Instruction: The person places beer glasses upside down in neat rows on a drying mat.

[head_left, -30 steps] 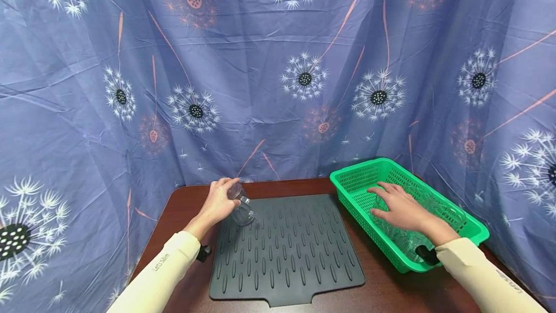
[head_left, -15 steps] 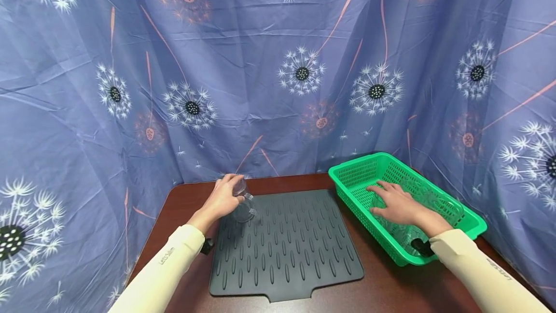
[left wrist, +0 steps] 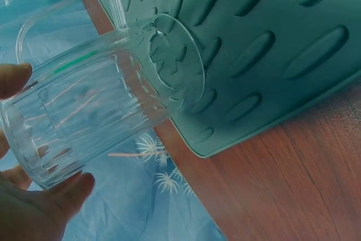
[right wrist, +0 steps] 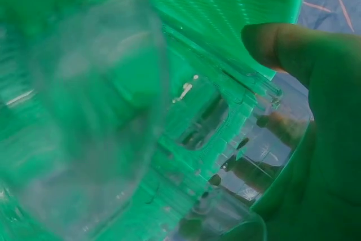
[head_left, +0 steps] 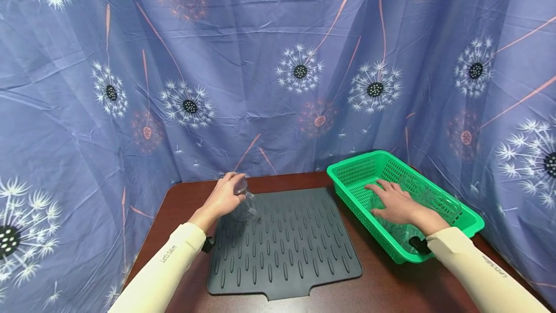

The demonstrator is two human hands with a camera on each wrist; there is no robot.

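Observation:
My left hand (head_left: 222, 198) holds a clear glass mug (head_left: 244, 212) by its base end, over the far left corner of the dark ribbed mat (head_left: 286, 240). In the left wrist view the mug (left wrist: 84, 105) has its mouth toward the mat and a looped handle; contact of the rim with the mat is unclear. My right hand (head_left: 398, 206) is down in the green basket (head_left: 471, 226), round another glass mug. In the right wrist view my thumb (right wrist: 276, 43) lies on one side of that mug (right wrist: 197, 117), and fingers show through its glass.
More clear glass mugs (head_left: 438, 202) lie in the basket to the right of my right hand. One (right wrist: 96, 117) is blurred close to the right wrist camera. A brown wooden table (head_left: 187, 206) carries mat and basket. A blue dandelion-print curtain (head_left: 243, 86) hangs behind.
My left hand has brought the mug slightly right and made it more upright over the mat corner. My right hand stays in the basket. The head view has shifted a little.

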